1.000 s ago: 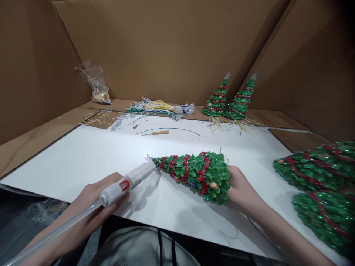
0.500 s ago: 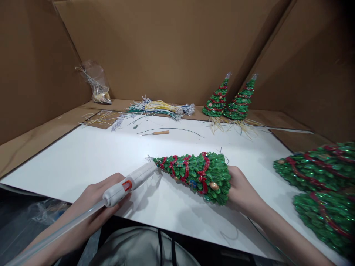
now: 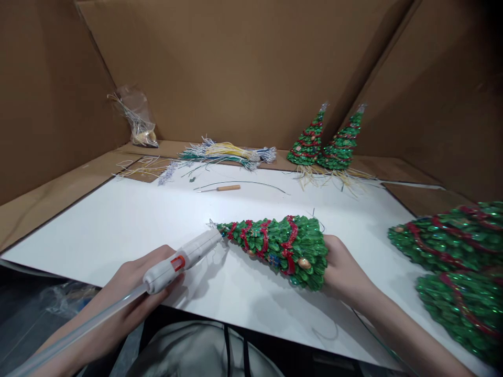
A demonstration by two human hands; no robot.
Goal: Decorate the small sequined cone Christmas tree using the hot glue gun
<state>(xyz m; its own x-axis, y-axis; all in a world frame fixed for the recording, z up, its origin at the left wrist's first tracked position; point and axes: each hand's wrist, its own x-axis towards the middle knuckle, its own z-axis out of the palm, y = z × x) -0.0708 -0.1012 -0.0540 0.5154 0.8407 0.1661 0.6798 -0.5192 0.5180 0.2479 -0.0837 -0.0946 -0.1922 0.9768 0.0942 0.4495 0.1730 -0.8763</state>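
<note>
My left hand [image 3: 153, 277] is closed around a white glue gun [image 3: 176, 262] with an orange switch, a clear glue stick trailing from its back end. The gun's nose is at the narrow tip of a green Christmas tree figure [image 3: 275, 246] trimmed with red garlands; whether they touch I cannot tell. A small clear star [image 3: 212, 224] tops that tree. Lying on its side above the white board, the tree is held at its wide base by my right hand [image 3: 338, 267], whose fingers are hidden behind or inside the base. A thin green wire runs below my right forearm.
Two more trees [image 3: 340, 141] stand at the back right, and two larger-looking ones [image 3: 463, 309] lie at the right edge. A wooden-handled awl [image 3: 228, 187], a bundle of wires [image 3: 228, 153] and a plastic bag [image 3: 139, 118] are farther back. Cardboard walls [image 3: 236, 68] enclose the board.
The glue gun has drawn back very slightly toward the lower left. My right hand and the tree have hardly moved.
</note>
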